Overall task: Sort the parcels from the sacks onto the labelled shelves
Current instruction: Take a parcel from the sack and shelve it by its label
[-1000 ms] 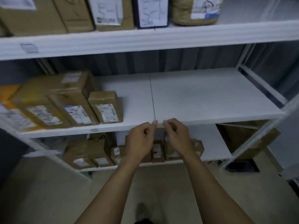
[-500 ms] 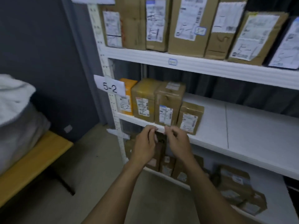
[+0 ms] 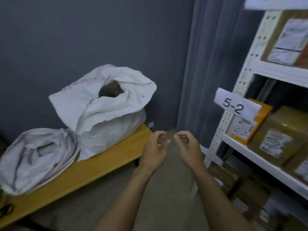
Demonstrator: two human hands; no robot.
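Hands, 2, bare, centre frame, forearms in from 6 o'clock: left hand (image 3: 155,150) and right hand (image 3: 188,147) held side by side over floor (image 3: 166,194), apart, not touching. Both w/ fingers loosely curled inward, narrow gap finger to thumb, nothing seen held in either

Sacks, 2, white woven, on yellow tabletop (image 3: 103,169) at 8–9 o'clock. Big sack (image 3: 106,117) at 10 o'clock, upright, mouth open and rumpled, dark brownish item (image 3: 111,91) showing inside, kind can't tell. Second sack (image 3: 36,157) at 9 o'clock, lower and slumped, touching big sack's side, contents hidden

Shelf unit (image 3: 245,75), white metal, at 3 o'clock, perforated upright on the side nearest the hands. "5-2" label (image 3: 236,105), paper tag on upright at mid-shelf level. Top tag (image 3: 275,3) at 1 o'clock, cut off by frame, text unreadable

Parcels on shelves: orange parcel (image 3: 260,120) just behind "5-2" label, upright, at end of mid shelf; brown parcel (image 3: 280,137) beside it toward 3 o'clock, white slip facing out. Upper parcel (image 3: 290,37) at 2 o'clock, brown w/ white slip. Low parcels (image 3: 233,180) at 4–5 o'clock under mid shelf, dim, count unclear

Backdrop: grey wall (image 3: 83,39) at 11 o'clock, grey curtain (image 3: 208,55) at 1 o'clock btwn wall and shelf unit
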